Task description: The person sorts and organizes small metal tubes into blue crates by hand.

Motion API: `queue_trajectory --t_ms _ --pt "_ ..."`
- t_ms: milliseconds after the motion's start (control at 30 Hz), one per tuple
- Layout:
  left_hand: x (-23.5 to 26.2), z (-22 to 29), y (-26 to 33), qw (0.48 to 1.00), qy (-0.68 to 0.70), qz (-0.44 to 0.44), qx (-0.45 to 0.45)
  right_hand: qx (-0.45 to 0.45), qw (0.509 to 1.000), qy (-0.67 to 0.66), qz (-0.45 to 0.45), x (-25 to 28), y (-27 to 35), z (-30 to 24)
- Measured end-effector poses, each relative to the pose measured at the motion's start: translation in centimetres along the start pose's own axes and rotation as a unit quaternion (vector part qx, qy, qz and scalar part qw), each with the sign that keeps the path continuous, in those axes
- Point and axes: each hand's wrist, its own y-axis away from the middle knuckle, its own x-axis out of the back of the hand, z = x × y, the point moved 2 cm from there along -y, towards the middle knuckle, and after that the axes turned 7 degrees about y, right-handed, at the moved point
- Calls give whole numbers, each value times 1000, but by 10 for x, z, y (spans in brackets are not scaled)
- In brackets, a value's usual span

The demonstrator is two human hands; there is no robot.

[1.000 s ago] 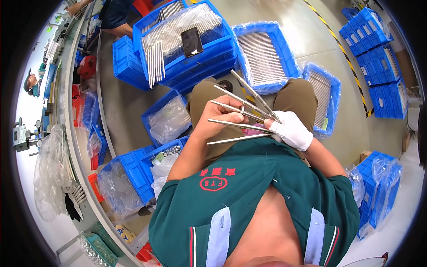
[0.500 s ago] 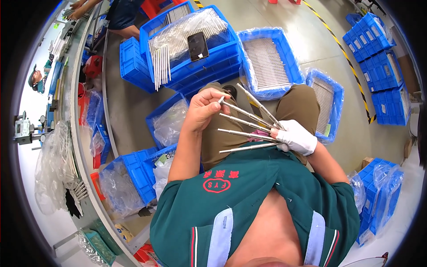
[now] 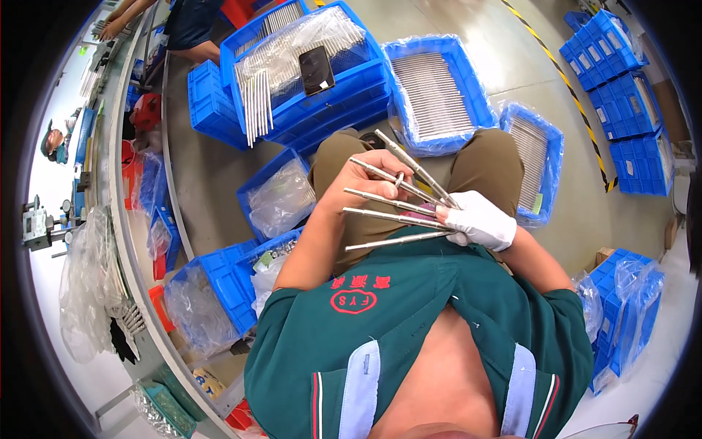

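Workshop floor crowded with blue crates [image 3: 439, 95]: gloved right hand [image 3: 479, 223] clenches 5 fanned metal rods [image 3: 395, 217], seemingly stiff, slippery, best gripped at their ends; bare left hand [image 3: 365, 179] pinches 1.

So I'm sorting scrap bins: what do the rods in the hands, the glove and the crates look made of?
The rods, fanned out from the right hand with the left hand touching them, look like bare metal: thin, straight, grey with a sheen. The glove looks like white knit fabric. The crates seem moulded blue plastic, lined with clear film bags.
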Motion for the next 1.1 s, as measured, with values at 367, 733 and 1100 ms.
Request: queue_trajectory --t_ms 367,733,1100 --pt "28 25 15 972 -52 183 -139 -24 989 -138 -40 8 -1 12" --pt "20 24 -1 993 36 87 -65 -20 991 -70 -110 -2 -3 8" --pt "13 24 -10 998 -4 44 -35 -27 986 -102 -131 -4 -5 10"
